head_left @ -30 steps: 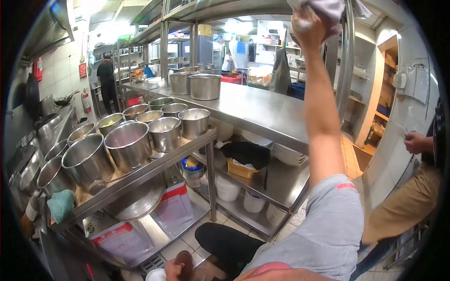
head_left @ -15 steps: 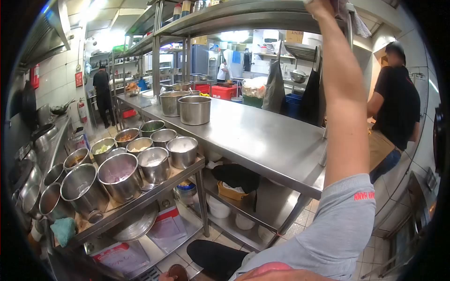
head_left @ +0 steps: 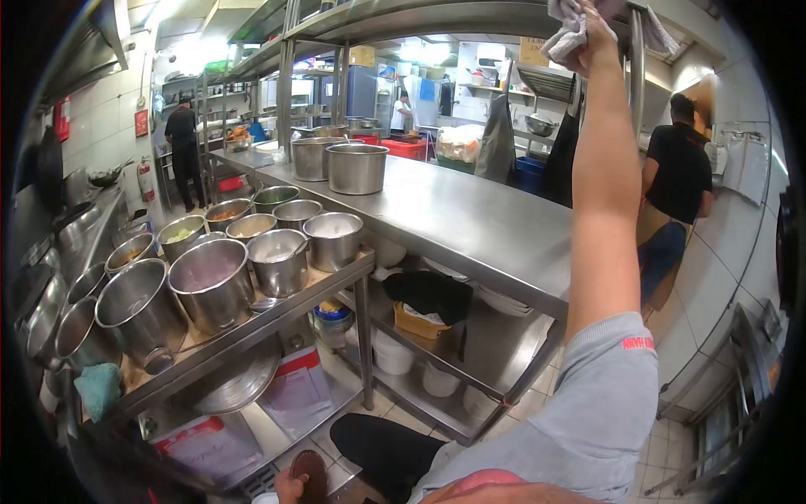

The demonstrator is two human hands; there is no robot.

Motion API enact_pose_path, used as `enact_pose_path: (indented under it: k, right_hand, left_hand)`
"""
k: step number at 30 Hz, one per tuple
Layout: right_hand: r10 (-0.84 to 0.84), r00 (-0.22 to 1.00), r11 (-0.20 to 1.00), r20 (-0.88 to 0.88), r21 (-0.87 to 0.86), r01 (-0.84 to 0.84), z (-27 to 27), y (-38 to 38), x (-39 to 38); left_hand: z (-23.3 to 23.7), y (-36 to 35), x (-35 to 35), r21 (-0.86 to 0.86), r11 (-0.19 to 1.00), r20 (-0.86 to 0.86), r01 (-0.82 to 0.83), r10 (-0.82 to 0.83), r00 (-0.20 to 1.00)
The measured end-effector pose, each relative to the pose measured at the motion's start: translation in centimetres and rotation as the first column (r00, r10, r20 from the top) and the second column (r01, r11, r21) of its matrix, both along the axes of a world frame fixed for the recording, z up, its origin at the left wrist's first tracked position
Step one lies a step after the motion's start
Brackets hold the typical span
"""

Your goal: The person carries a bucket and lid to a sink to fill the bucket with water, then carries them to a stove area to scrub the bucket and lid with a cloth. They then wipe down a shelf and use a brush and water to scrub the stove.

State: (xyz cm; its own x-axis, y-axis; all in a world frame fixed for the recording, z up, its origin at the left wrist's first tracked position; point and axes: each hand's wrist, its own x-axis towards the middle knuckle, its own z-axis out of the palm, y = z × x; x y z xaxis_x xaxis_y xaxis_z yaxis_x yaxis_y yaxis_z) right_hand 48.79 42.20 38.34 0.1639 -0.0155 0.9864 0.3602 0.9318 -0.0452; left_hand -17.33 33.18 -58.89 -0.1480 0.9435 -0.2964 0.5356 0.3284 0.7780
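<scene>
Lower against the upper shelf (head_left: 470,18) than earlier: right hand (head_left: 594,38), fingers curled around a cloth (head_left: 567,35). Left hand (head_left: 290,486), near brown shoe (head_left: 312,472): grip cannot be told.

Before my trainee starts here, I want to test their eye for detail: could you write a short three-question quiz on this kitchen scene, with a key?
1. True or false: the raised right hand is empty.
2. Where is the teal cloth?
A) On the long counter
B) At a corner of the pot table
C) On the floor
3. What colour is the cloth heaped over the yellow basket on the lower shelf?

Key:
1. False; it holds a pale cloth.
2. B.
3. Black; the black cloth covers part of the basket.
</scene>
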Motion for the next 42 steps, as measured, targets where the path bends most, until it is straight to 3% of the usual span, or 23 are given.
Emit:
enact_pose_path:
  k: [3,6,8,9,12,13,14,16,17,19,21,22,24,25,26,30,33,35,36,37,38,40,42]
  right_hand:
    - [0.092,0.993,0.985,0.075,-0.156,-0.079,0.0,-0.1,-1.9]
    - [0.097,0.985,0.969,0.141,-0.238,-0.061,-1.3,-0.1,-4.6]
    - [-0.035,0.982,0.941,0.186,-0.326,0.095,-2.2,0.0,-7.6]
    - [0.024,0.970,0.969,0.241,-0.243,0.037,-2.4,1.5,-8.1]
    - [-0.088,0.936,0.983,0.341,-0.123,0.138,-4.9,1.8,-11.5]
    - [0.357,0.743,0.934,0.566,-0.208,-0.290,-6.3,2.2,-12.2]
    - [0.111,0.834,0.993,0.541,-0.033,-0.111,-7.2,2.3,-13.7]
    - [-0.280,0.867,0.955,0.413,0.215,0.206,-8.4,3.1,-17.0]
    - [-0.333,0.856,0.937,0.397,0.243,0.252,-9.0,3.5,-17.9]
    - [-0.392,0.841,0.912,0.374,0.279,0.301,-10.2,4.2,-19.5]
    - [-0.397,0.833,0.908,0.384,0.299,0.295,-11.2,4.6,-20.9]
    - [-0.381,0.834,0.916,0.399,0.286,0.282,-12.2,4.6,-21.6]
    - [-0.311,0.838,0.945,0.448,0.239,0.223,-15.0,4.1,-23.5]
    - [-0.248,0.845,0.965,0.475,0.203,0.169,-17.1,3.3,-24.5]
    - [-0.180,0.849,0.980,0.496,0.161,0.114,-19.1,2.1,-25.3]
    - [0.312,0.772,0.949,0.553,-0.225,-0.222,-31.7,-2.0,-30.7]
    - [0.730,0.555,0.671,0.398,-0.573,-0.471,-43.3,-5.3,-36.5]
    - [0.905,0.375,0.402,0.202,-0.697,-0.594,-50.5,-8.1,-41.3]
    - [0.943,0.311,0.312,0.123,-0.656,-0.687,-53.1,-9.5,-43.4]
    - [0.982,0.139,0.011,-0.130,-0.693,-0.721,-55.8,-11.1,-44.6]
    - [0.868,-0.051,-0.415,-0.494,-0.664,-0.622,-57.3,-13.0,-44.9]
    - [0.826,-0.068,-0.529,-0.560,-0.729,-0.434,-58.3,-12.2,-44.9]
    - [0.648,-0.009,-0.696,-0.762,-0.586,-0.415,-59.3,-10.5,-45.6]
  left_hand:
    - [-2.3,-0.2,-1.3,0.051,0.999,0.307,0.018,-0.033,0.951]
    - [-0.2,-1.3,-0.2,0.082,0.996,0.000,0.021,-0.021,1.000]
    - [3.9,-2.3,1.2,0.098,0.995,-0.096,0.023,-0.013,0.995]
    - [5.3,-2.8,1.5,0.100,0.995,-0.145,0.024,-0.009,0.989]
    - [6.5,-3.4,2.1,0.073,0.993,-0.112,-0.094,0.102,0.988]
    - [5.9,-3.3,1.9,0.101,0.991,-0.136,-0.086,0.099,0.986]
    - [6.6,-3.5,2.1,0.102,0.991,-0.105,-0.081,0.092,0.990]
    - [8.1,-3.8,2.6,0.105,0.992,-0.042,-0.074,0.079,0.996]
    - [5.7,-3.7,2.1,0.162,0.985,0.054,-0.062,0.054,0.997]
    - [6.9,-4.3,2.6,0.195,0.980,-0.238,0.037,0.011,0.971]
    - [9.0,-4.9,3.0,0.122,0.992,-0.259,0.041,-0.008,0.966]
    - [6.5,-4.8,2.5,0.116,0.992,-0.167,-0.044,0.064,0.984]
    - [10.2,-5.8,3.5,0.111,0.991,-0.149,-0.073,0.090,0.985]
    - [7.3,-5.4,2.9,0.090,0.992,-0.119,-0.086,0.097,0.988]
    - [8.3,-5.7,3.1,0.123,0.987,-0.095,-0.102,0.114,0.989]
    - [6.8,-5.9,2.6,0.164,0.971,-0.027,-0.173,0.180,0.983]
    - [6.4,-5.6,1.8,0.266,0.944,-0.100,-0.194,0.228,0.969]
    - [-8.9,-4.3,-1.7,0.673,0.726,-0.369,0.137,0.170,0.914]
    - [-6.2,-5.1,-1.7,0.568,0.822,-0.196,-0.034,0.175,0.965]
    - [-3.7,-5.5,-0.9,0.498,0.857,-0.069,-0.133,0.192,0.979]
    - [-1.3,-5.6,-0.4,0.427,0.875,0.056,-0.230,0.229,0.972]
    - [1.6,-5.9,0.6,0.304,0.874,0.307,-0.379,0.287,0.907]
    - [3.8,-5.7,1.4,0.182,0.859,0.537,-0.479,0.321,0.780]
